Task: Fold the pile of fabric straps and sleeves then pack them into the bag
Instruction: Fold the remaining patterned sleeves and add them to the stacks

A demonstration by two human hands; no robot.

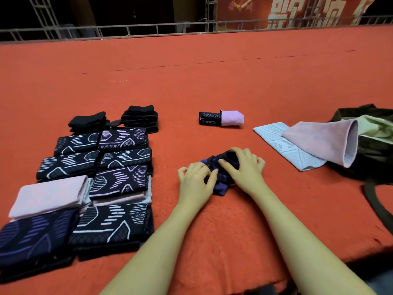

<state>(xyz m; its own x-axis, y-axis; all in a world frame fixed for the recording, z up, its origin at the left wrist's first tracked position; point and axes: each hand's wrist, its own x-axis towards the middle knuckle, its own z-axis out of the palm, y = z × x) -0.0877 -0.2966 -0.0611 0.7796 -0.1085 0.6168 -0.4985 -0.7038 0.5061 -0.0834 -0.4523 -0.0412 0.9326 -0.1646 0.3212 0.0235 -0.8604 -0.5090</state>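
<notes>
Both hands work on a small dark navy and purple sleeve (220, 184) bunched on the red carpet at centre. My left hand (195, 179) grips its left side with curled fingers. My right hand (244, 165) curls over its top and right side. A rolled sleeve (221, 118), dark at one end and lilac at the other, lies farther back. Folded patterned navy sleeves (102, 167) sit in rows at left, with pink folded pieces (51, 195) among them. Unfolded pale blue (282, 145) and pink sleeves (325, 141) lie at right against the dark olive bag (374, 152).
Two stacks of folded black straps (140, 119) sit behind the patterned rows. The bag's strap (376, 207) trails over the carpet at right. The red carpet (212, 81) stretches far back to a metal railing (148, 30); its near edge drops off at bottom right.
</notes>
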